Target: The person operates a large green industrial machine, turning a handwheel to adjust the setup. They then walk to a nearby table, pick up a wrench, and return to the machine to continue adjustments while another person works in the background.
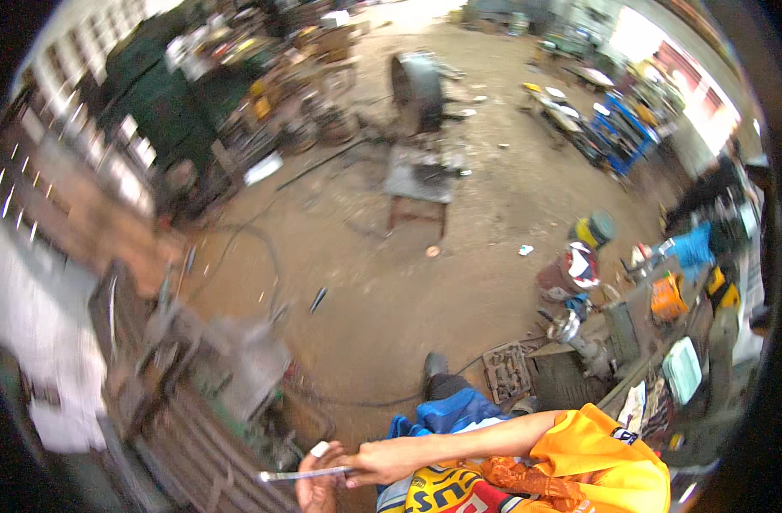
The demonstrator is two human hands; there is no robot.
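Note:
My right hand [376, 462] is closed around one end of a slim silver metal tool [299, 474]. The tool looks like a spanner, though blur hides its exact kind, and its free end points left. Just beyond that grip, my left hand [316, 486] has curled fingers close under the tool. A small white piece [320, 449] shows at its fingertips; whether it is held or wrapped round a finger is unclear. My bare right forearm crosses from an orange sleeve [592, 457]. Both hands are beside a grooved metal machine bed [194, 445] at the lower left.
A low metal stand [417, 179] is mid-floor, with a large dark ring [417, 92] behind it. Cables [357, 401] run over the floor. On the right are a tray of metal parts [507, 372], a bucket [566, 272] and a cluttered bench [639, 368]. A blue frame [622, 137] stands farther back.

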